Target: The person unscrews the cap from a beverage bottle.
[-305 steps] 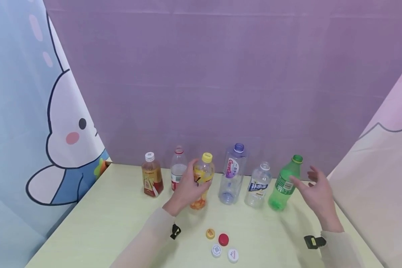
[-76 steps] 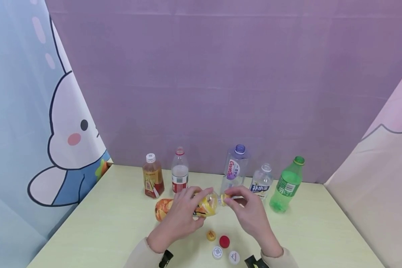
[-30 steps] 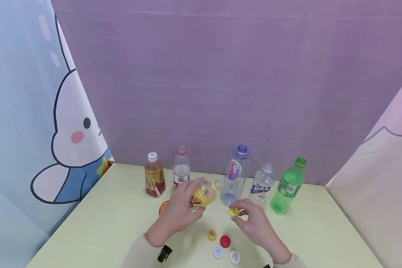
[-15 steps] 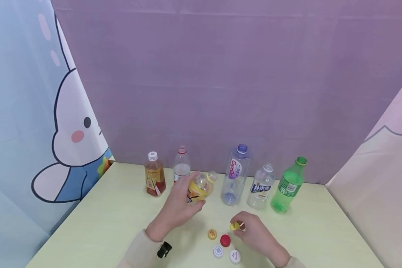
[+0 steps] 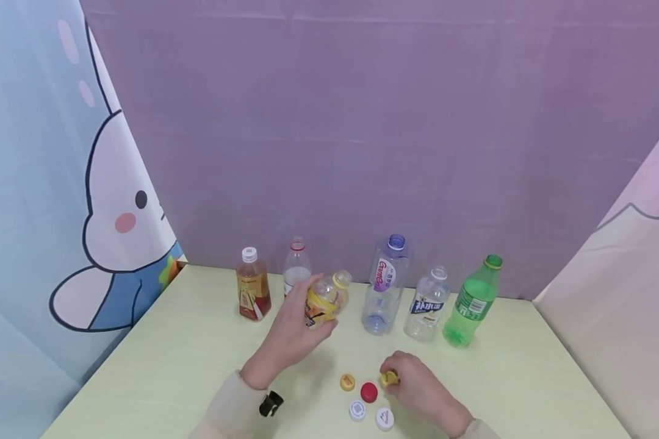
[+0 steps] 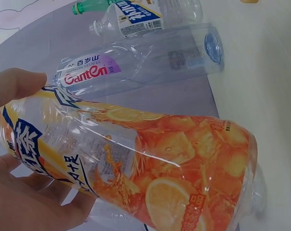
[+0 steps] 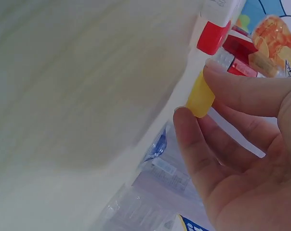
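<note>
My left hand (image 5: 293, 326) grips a clear bottle (image 5: 325, 299) with a yellow and orange label, its uncapped neck tilted toward the upper right. In the left wrist view the orange fruit print of this bottle (image 6: 184, 163) fills the lower part. Thumb and fingertips of my right hand (image 5: 420, 387) pinch a yellow bottle cap (image 7: 201, 96) low over the table, to the right of a red cap (image 5: 369, 392). An orange-yellow cap (image 5: 348, 382) and two white caps, one a white cap with a square print (image 5: 357, 410), the other a white cap with a logo (image 5: 384, 419), lie close by.
Along the back stand a capped tea bottle (image 5: 254, 289), a red-ringed clear bottle (image 5: 298, 268), a tall bluish bottle (image 5: 384, 286), a small clear bottle (image 5: 427, 305) and a green bottle (image 5: 472, 302). A purple curtain (image 5: 362, 122) hangs behind the table (image 5: 159, 366).
The yellow cap has come off the orange-labelled bottle and moved down beside the loose caps in my right hand. My left hand has turned that bottle from lying sideways to more upright.
</note>
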### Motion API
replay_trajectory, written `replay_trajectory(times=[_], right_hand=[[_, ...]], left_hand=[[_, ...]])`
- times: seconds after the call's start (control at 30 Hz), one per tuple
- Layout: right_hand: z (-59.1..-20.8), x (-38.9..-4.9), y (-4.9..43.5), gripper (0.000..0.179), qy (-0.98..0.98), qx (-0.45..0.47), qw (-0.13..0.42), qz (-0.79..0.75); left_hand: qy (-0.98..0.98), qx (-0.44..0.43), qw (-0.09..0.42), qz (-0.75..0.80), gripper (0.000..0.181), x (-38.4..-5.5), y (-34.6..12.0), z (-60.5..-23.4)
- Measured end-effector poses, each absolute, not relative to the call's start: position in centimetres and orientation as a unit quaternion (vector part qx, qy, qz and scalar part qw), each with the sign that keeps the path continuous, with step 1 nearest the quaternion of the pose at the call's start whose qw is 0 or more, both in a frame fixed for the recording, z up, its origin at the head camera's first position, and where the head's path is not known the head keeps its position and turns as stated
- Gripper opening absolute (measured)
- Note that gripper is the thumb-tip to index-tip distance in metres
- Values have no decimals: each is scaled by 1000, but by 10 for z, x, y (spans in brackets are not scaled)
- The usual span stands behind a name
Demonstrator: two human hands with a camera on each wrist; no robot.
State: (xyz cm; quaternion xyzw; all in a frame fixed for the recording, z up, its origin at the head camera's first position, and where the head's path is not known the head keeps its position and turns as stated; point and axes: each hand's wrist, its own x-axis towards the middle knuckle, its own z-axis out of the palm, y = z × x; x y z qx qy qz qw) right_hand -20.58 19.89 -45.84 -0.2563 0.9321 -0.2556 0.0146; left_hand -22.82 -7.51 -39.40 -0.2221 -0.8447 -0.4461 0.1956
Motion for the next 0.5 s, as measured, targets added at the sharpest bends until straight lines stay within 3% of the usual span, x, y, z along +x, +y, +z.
replay_trajectory(times=[0.5], right_hand=[[-464,-206,202,24,938,-258,24,-232]], left_hand=[[-835,-203,191,-475,81,-234,-70,-395]])
